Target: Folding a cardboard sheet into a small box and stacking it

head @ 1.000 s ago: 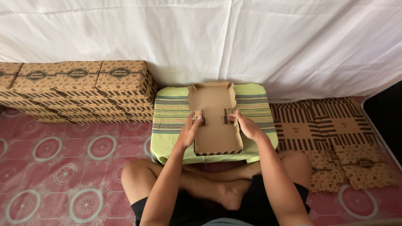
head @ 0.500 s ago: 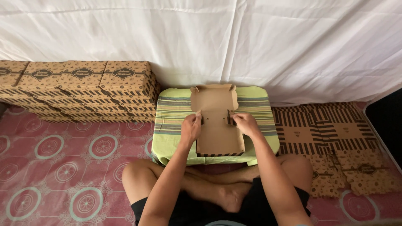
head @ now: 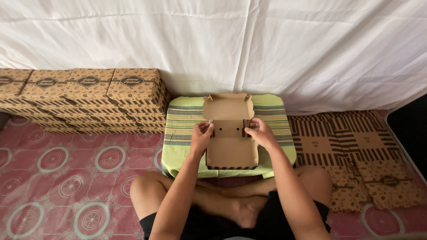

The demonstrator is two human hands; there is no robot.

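On the striped cloth [head: 182,133], left hand [head: 202,135] and right hand [head: 261,133] pinching cardboard box [head: 231,151] side edges — bare cloth margins around.

open box [head: 231,142] x1 | hands x2 | low table [head: 182,129] x1 | box stacks [head: 89,98] approx 4

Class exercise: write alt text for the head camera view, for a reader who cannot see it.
A seated, cross-legged person's left hand and right hand grip the side flaps of an open cardboard box on a green striped cushion. Folded boxes are stacked at the left; flat box blanks lie at the right.
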